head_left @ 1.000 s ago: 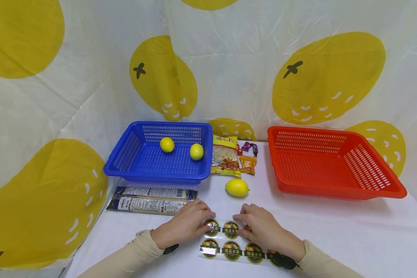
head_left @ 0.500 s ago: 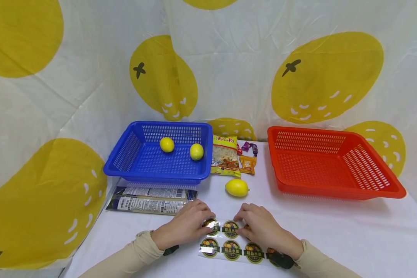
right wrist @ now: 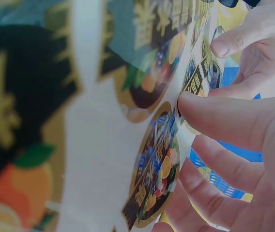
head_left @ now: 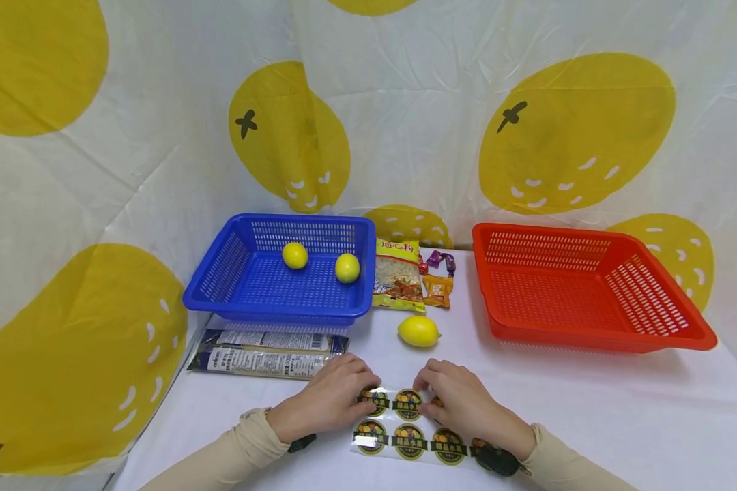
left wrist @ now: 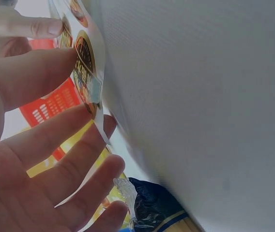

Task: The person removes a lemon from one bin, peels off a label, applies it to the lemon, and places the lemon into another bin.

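**Both hands on the sticker sheet**

Now the sticker sheet [head_left: 408, 429] lies flat on the white counter [head_left: 589, 409], at its near edge, with round fruit labels in two rows. The left hand [head_left: 328, 399] rests on the sheet's left end, its fingers curled, and its thumb and fingertips pinch the sheet's edge beside the top-left sticker [head_left: 374, 399]; the left wrist view shows that edge lifted slightly between thumb and fingers [left wrist: 55, 72]. The right hand [head_left: 467, 406] sits on the sheet's right part, fingers bent, with fingertips pressing at the upper row near the second sticker [head_left: 408, 404]; the right wrist view shows a fingertip [right wrist: 210, 113] touching a label's rim.

Just beyond the sheet, a loose lemon [head_left: 418, 331] lies on the counter. Left of the sheet and farther back are two long dark packets [head_left: 264, 351], and behind them a blue basket [head_left: 221, 286] holding two lemons [head_left: 295, 256]. Straight behind the loose lemon sit a snack bag [head_left: 397, 276] and small candy wrappers [head_left: 439, 283]. Right of the sheet and farther back stands a red basket [head_left: 651, 327].
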Available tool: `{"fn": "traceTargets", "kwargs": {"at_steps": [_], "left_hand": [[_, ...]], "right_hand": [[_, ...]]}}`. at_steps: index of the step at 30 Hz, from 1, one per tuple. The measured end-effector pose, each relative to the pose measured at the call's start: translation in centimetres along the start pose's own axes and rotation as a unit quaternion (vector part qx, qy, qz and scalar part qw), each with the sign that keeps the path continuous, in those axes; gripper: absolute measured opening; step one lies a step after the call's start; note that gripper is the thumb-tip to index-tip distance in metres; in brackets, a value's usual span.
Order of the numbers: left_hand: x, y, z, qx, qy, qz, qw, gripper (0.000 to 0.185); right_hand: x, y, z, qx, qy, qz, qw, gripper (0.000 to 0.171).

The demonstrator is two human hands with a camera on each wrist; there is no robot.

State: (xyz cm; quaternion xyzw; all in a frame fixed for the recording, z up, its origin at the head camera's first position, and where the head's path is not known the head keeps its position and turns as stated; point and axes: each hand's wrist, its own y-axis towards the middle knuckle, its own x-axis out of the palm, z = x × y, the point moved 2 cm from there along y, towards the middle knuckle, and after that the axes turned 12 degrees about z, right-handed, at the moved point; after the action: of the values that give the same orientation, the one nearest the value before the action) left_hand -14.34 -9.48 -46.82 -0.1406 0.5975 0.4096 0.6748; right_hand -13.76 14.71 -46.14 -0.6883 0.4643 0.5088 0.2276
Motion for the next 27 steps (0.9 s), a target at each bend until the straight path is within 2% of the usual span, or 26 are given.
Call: {"fn": "traceTargets", "kwargs": {"at_steps": [15, 23, 27], "left_hand": [[0.0, 0.2, 0.0, 0.004, -0.007, 0.02, 0.9998, 0.024], [0.3, 0.4, 0.4, -0.009, -0.013, -0.002, 0.9999, 0.031], [0.4, 0.9, 1.2, -0.001, -0.012, -0.02, 0.9997, 0.033]], "right_hand": [[-0.2, -0.1, 0.0, -0.004, -0.012, -0.001, 1.0, 0.03], [-0.1, -0.2, 0.1, -0.006, -0.013, -0.001, 1.0, 0.028], [-0.1, -0.2, 0.0, -0.004, -0.016, 0.0, 1.0, 0.027]]}}
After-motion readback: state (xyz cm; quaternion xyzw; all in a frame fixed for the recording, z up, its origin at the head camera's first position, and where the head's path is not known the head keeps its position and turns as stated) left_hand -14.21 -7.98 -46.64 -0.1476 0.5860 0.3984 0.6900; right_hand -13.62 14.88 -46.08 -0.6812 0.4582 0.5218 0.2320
